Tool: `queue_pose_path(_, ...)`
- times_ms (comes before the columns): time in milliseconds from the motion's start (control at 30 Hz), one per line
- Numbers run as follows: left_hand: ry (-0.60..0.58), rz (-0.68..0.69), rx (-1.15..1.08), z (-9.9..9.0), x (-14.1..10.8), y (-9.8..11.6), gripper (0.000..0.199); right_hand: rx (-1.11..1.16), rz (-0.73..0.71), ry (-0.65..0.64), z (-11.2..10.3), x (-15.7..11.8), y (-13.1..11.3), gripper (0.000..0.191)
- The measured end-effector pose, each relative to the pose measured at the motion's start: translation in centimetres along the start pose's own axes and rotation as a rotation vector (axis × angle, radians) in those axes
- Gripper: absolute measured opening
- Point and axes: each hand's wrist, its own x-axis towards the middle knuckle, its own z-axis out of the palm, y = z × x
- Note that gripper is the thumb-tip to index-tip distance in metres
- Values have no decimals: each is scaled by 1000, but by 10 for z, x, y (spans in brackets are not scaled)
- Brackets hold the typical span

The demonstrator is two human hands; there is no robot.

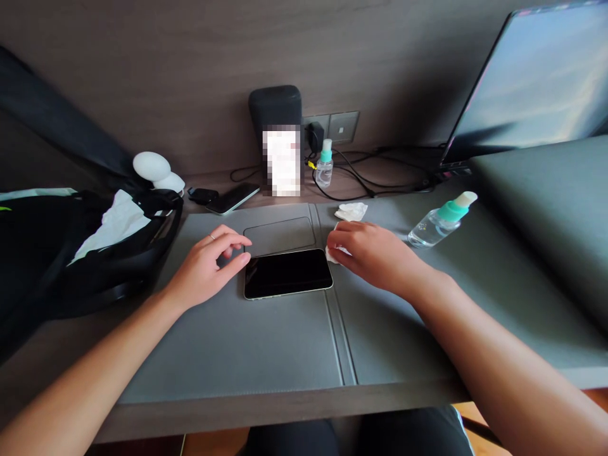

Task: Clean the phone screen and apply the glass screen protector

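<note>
We hold our left hand point(204, 269) with thumb and forefinger apart at the left end of a dark-screened phone point(288, 273), which lies face up on a gray mat point(228, 354) spread over the desk point(266, 408). Just beyond the phone we see a thin-rimmed flat rectangle point(280, 234). Our right hand point(375, 253) is at a white tissue point(336, 256) right of the phone, mostly hidden under our fingers; a crumpled wipe point(351, 211) sits just farther off. To the right we have a clear spray bottle point(434, 225) with a teal collar, and at the far side a smaller bottle point(324, 168) near black cables point(368, 180).
</note>
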Motion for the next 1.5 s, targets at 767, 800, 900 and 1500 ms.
queue_pose_path(767, 96, 413, -3, -3, -4, 23, 28, 654, -525, 336, 23, 11, -69, 31)
queue_pose_path(800, 104, 408, -13, -3, -3, 25, 23, 644, -473, 380, 23, 11, -68, 31)
queue_pose_path(900, 98, 371, -70, -2, -4, 30, 16, 605, -345, 417, 24, 11, -69, 59)
queue_pose_path(1500, 75, 319, -159, 0, -6, 38, 6, 782, -211, 234, 24, 16, -74, 39)
